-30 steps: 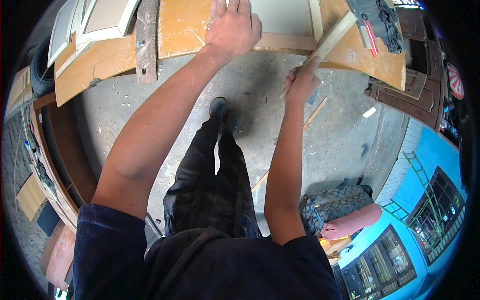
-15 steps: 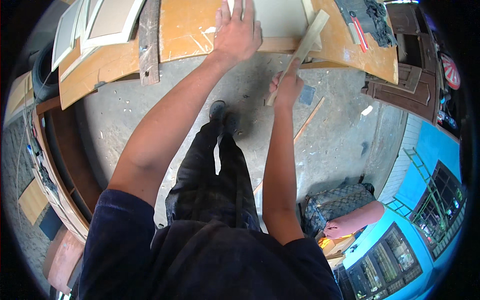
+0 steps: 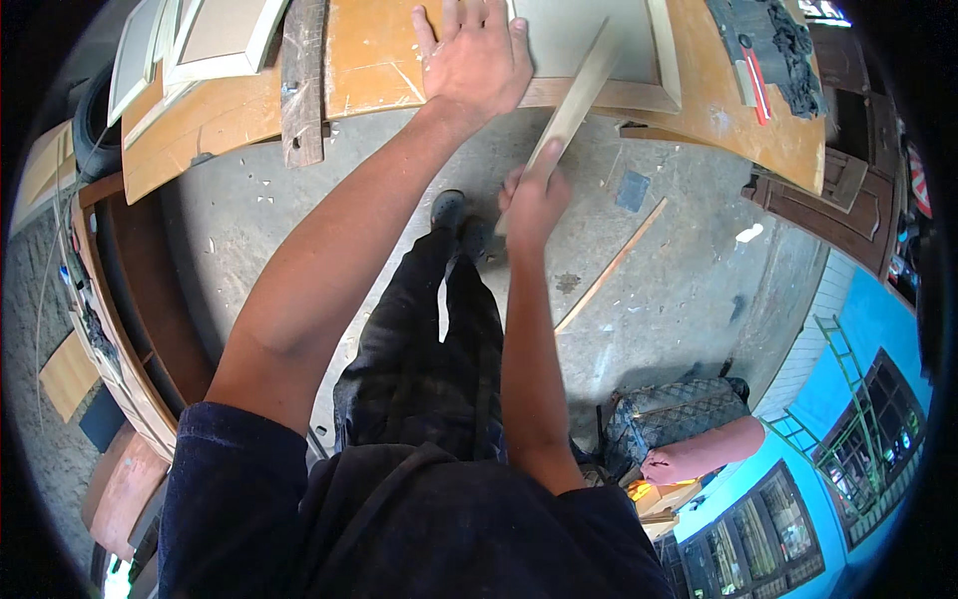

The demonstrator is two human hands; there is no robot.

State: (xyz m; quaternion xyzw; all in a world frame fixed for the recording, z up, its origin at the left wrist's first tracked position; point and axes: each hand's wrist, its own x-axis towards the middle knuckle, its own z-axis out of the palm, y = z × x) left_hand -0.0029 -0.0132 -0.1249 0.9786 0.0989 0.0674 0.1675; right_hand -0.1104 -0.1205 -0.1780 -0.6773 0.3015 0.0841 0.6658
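At the near edge of an orange-topped workbench lies a pale wooden frame around a grey panel. My left hand rests flat across the frame's left side, fingers spread. Closer to my body, my right hand is wrapped round a long, flat, pale wooden strip, slightly blurred. The strip slants up and away from my fist, its far end over the grey panel. Part of the frame's left side is hidden beneath my left hand.
More framed panels lean at the bench's left, beside a worn board. A red cutter knife and black cloth lie right. On the floor are a thin wood strip, a grey scrap and a dark bag.
My right hand has moved left and toward me, carrying the wooden strip along the frame. My left hand stays flat on the frame. The whole view has shifted slightly.
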